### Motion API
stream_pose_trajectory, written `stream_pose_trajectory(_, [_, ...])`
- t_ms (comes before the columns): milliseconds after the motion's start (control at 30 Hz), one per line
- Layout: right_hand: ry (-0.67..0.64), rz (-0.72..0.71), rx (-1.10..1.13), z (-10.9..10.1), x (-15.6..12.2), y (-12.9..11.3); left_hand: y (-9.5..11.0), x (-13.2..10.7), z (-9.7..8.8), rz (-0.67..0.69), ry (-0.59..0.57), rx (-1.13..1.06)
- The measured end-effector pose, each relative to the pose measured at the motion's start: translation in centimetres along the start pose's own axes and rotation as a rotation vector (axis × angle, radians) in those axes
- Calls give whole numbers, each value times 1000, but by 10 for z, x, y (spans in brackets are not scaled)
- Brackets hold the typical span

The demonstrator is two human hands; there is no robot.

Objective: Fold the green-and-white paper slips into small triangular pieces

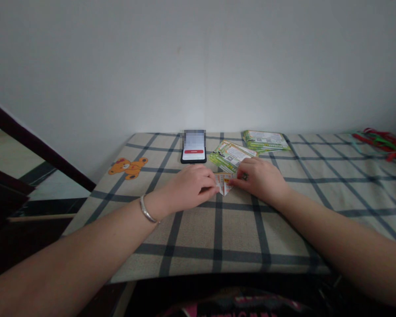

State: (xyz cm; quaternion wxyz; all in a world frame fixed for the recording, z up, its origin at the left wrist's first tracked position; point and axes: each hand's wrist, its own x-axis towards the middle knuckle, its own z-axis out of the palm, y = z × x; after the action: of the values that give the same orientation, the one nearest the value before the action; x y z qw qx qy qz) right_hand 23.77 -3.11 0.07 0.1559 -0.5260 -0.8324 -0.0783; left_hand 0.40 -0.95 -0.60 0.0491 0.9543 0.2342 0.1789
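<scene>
A small sheet of printed paper (223, 186), folded to a point at its near end, lies on the checked cloth between my hands. My left hand (196, 186), a silver bangle at its wrist, has its fingers closed on the paper's left side. At the opposite side, my right hand (259, 178) wears a ring and pinches the paper with the thumb low and the fingers bent. Just behind the paper is a loose pile of green-edged printed leaflets (234, 155), partly covered by my right hand. Some fingertips are hard to make out.
A phone (194, 155) with a lit screen lies beyond my left hand. More leaflets (267, 140) are stacked by the wall (198, 66). A bear cutout (128, 168) is at the left of the checked tablecloth (191, 237); red and green strands (387, 145) lie far right.
</scene>
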Motion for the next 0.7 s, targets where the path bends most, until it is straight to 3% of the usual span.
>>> stream_pose_trajectory(233, [23, -65, 33, 4, 1, 3, 1, -2, 0, -81, 25, 170])
stream_pose_trajectory(500, [-29, -367, 205, 10, 1, 4, 8, -3, -9, -188, -1, 383])
stream_pose_trajectory(700, [-63, -375, 239, 4, -3, 2, 6, -3, -5, -196, 28, 410])
